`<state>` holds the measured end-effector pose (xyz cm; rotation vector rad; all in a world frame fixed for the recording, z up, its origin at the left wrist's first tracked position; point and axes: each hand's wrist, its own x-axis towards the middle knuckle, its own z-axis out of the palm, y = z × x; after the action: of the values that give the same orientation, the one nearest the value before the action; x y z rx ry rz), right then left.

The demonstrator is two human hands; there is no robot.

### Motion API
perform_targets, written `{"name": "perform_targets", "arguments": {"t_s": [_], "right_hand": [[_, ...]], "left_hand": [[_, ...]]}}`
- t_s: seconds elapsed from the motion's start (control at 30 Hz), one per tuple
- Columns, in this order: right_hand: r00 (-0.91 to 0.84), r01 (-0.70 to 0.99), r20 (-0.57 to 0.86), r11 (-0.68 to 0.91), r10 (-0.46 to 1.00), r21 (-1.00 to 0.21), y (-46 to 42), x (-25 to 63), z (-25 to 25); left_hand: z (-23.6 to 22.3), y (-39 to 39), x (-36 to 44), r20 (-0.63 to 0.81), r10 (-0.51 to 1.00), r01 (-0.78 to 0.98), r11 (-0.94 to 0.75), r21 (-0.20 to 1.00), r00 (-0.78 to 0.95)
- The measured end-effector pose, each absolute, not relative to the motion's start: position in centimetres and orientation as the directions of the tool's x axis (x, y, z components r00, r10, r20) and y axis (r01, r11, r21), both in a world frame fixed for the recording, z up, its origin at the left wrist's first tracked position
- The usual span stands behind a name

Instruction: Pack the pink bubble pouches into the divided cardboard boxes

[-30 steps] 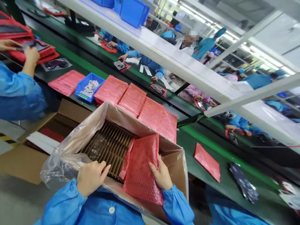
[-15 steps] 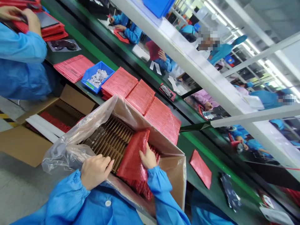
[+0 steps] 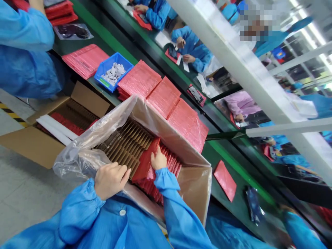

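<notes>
A cardboard box lined with clear plastic sits in front of me, with brown cardboard dividers inside. My right hand is down in the box, fingers closed on the top edge of a red bubble-wrap pouch standing in a divider slot beside several other red pouches. My left hand rests on the near rim of the box, fingers curled over the plastic liner.
Stacks of red bubble pouches lie on the green bench behind the box, next to a blue bin of small white packets. Another open carton stands to the left. A lone red pouch lies at right. Co-workers in blue coats work around.
My right hand has pushed the red pouch from above the box rim down into a divider slot. The view has tilted and drifted right. My left hand has stayed on the rim.
</notes>
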<state>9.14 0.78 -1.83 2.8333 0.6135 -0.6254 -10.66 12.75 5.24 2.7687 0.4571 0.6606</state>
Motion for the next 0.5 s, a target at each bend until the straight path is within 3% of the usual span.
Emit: {"name": "perform_targets", "arguments": {"t_s": [0.2, 0.5], "right_hand": [[0.816, 0.444, -0.462, -0.889, 0.347, 0.116, 2.1, 6.1, -5.0], [0.706, 0.556, -0.589, -0.823, 0.394, 0.117, 2.8, 5.2, -4.4]], "left_hand": [[5.4, 12.9, -10.8, 0.408, 0.332, 0.238, -0.935, 0.264, 0.851], [5.1, 13.0, -11.3, 0.428, 0.331, 0.24, -0.937, 0.252, 0.841]]}}
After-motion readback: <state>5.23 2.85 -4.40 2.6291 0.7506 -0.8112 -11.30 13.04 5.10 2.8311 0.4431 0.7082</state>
